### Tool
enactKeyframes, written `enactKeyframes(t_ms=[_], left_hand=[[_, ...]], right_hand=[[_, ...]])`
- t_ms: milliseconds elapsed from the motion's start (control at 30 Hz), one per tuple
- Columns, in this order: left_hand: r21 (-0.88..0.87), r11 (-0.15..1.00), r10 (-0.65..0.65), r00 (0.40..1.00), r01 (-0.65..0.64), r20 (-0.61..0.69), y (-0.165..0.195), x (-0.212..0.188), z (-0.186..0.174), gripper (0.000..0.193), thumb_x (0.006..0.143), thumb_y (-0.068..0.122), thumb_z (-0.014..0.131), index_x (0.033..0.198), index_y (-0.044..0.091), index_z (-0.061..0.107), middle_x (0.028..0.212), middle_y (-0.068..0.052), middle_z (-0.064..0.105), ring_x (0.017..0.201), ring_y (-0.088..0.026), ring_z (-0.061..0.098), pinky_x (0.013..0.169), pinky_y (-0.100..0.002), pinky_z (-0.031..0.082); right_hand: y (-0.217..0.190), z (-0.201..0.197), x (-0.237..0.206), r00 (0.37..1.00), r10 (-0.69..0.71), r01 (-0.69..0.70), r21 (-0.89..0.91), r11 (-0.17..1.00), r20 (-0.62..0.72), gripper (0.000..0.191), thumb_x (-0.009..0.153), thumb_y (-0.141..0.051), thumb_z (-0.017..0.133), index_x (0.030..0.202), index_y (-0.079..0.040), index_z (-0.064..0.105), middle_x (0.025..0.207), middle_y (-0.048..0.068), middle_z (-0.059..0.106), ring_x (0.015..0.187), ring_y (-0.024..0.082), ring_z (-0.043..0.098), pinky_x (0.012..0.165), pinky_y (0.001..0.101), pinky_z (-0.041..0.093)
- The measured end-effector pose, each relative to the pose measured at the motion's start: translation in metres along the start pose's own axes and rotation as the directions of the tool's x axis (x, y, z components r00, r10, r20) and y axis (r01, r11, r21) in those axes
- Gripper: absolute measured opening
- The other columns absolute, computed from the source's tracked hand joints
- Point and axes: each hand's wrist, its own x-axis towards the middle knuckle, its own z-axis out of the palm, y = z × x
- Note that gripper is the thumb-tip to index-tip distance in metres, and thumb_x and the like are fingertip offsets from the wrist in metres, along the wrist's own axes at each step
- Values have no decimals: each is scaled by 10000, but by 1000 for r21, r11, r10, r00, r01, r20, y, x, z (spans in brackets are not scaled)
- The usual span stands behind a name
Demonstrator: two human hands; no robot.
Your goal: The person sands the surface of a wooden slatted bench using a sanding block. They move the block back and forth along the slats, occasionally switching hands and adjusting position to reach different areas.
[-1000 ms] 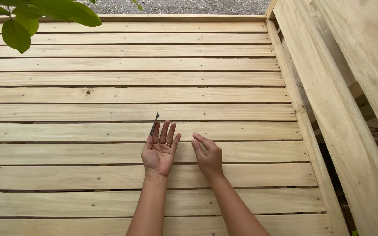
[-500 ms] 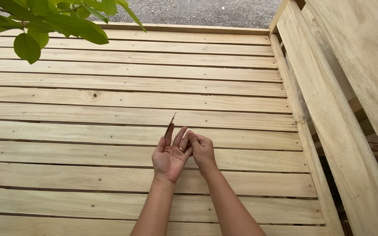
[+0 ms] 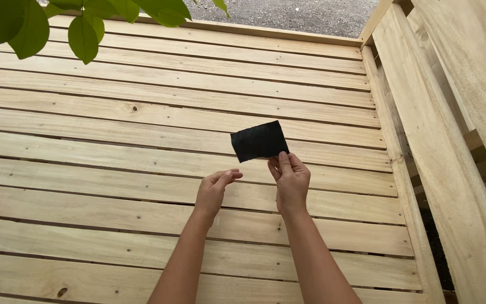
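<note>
Right hand [image 3: 291, 181] is up just right of centre frame, pinching a black sheet [image 3: 259, 141] by its lower right corner between thumb and fingertips. The sheet stands above the hand, spread flat and facing the camera, tilted a little so its right side sits higher. Almost all of it is clear of the grip; only that bottom corner is caught. Left hand [image 3: 214, 190] hangs just left of the right one, a touch lower, fingers curled with thumb near the fingertips, holding nothing, and not touching the sheet. There's a gap between the two hands. Behind both, pale wood slats [image 3: 113, 169] run across the frame. A slanted timber rail [image 3: 423, 141] fills the right side, green leaves [image 3: 80, 22] hang in the upper left, and gravel [image 3: 293, 14] shows along the top edge.
</note>
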Motion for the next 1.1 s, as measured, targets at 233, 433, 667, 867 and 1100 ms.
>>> enactKeyframes(t_ms=[233, 433, 667, 867, 1100], left_hand=[[920, 359, 313, 908, 160, -280, -55, -8, -93, 684, 928, 510, 495, 1531, 214, 370, 1692, -56, 206, 1543, -363, 154, 1175, -621, 111], [930, 316, 159, 956, 187, -246, -65, -3, -91, 802, 946, 574, 393, 1615, 206, 147, 1705, -34, 45, 1556, -254, 26, 1203, -610, -3], [917, 342, 126, 957, 206, -262, -53, -2, -93, 809, 932, 570, 426, 1608, 211, 165, 1694, -36, 77, 1552, -240, 37, 1207, -611, 1], [917, 355, 155, 956, 183, -250, -54, 0, -95, 808, 931, 558, 433, 1609, 198, 180, 1696, -49, 99, 1561, -243, 44, 1213, -608, 5], [913, 367, 153, 956, 180, -250, -52, 1, -96, 808, 924, 536, 437, 1609, 193, 179, 1696, -54, 96, 1554, -246, 40, 1205, -609, 2]], right_hand=[[19, -20, -17, 691, -588, 593, -795, 130, 420, 158, 922, -72, 668, 1051, 7, 625, 1087, 190, 752, 921, 282, 766, 733, 349, 635], [83, 0, -37, 751, -266, 586, -796, -151, 604, 474, 834, -273, 669, 1204, 24, 662, 1296, 249, 665, 1233, 391, 597, 1053, 542, 471], [108, 11, -38, 787, -203, 601, -798, 37, 583, 301, 1057, -220, 527, 1250, -64, 697, 1386, 115, 663, 1374, 270, 557, 1145, 453, 437], [112, 21, -48, 757, -118, 644, -764, -34, 643, 347, 1051, -226, 518, 1308, -40, 659, 1421, 134, 628, 1393, 281, 517, 1145, 461, 422], [113, 20, -42, 761, -140, 645, -762, 59, 633, 362, 1015, -187, 555, 1342, -69, 654, 1432, 120, 618, 1404, 272, 498, 1141, 430, 425]])
